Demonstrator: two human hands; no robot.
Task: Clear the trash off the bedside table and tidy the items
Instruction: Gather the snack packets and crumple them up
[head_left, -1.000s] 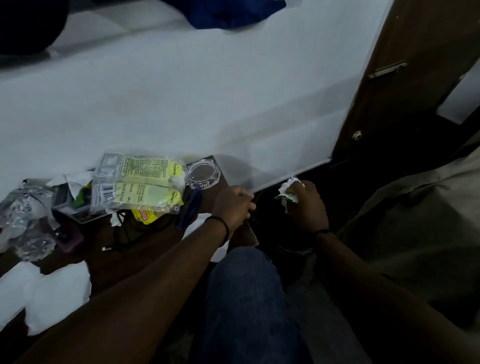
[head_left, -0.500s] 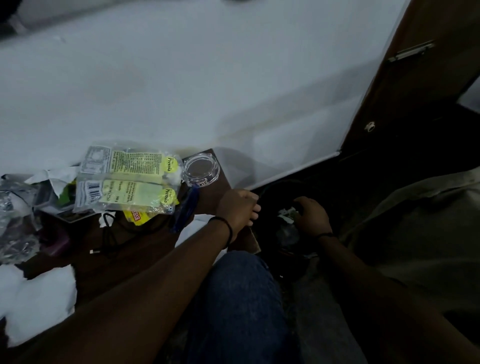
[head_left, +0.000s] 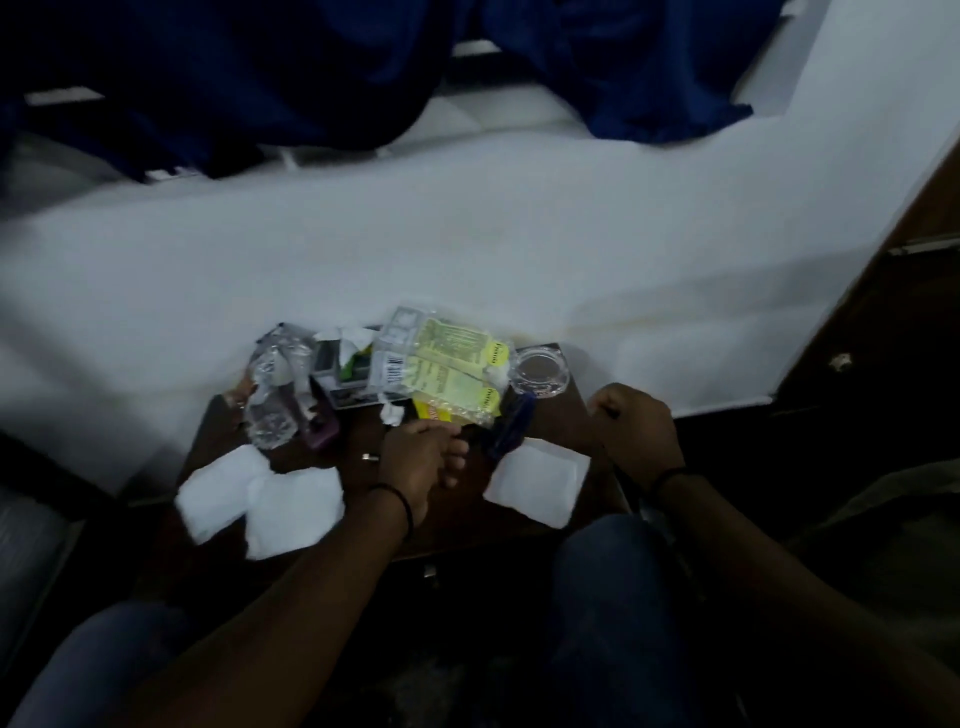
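The dark wooden bedside table (head_left: 563, 421) is cluttered. Two yellow-green snack packets (head_left: 447, 364) lie at its back, with a round glass ashtray (head_left: 540, 371) to their right. A crumpled clear plastic bottle (head_left: 272, 395) lies at the back left. Two white tissues (head_left: 260, 493) sit at the front left and another white tissue (head_left: 535, 480) at the front right. My left hand (head_left: 421, 460) rests mid-table just below the packets, fingers curled down; what they touch is hidden. My right hand (head_left: 636, 431) is a closed fist at the table's right edge, with nothing visible in it.
A small box (head_left: 343, 376) with torn paper, a purple object (head_left: 322, 434), a blue object (head_left: 511, 426), a tissue scrap (head_left: 392, 413) and a small metal piece (head_left: 370, 457) also lie on the table. White bedding (head_left: 467, 234) lies behind, dark floor to the right.
My right hand lowered a crumpled tissue into the dark space right of the table and came back up without it. My left hand moved from the table's right edge to its middle.
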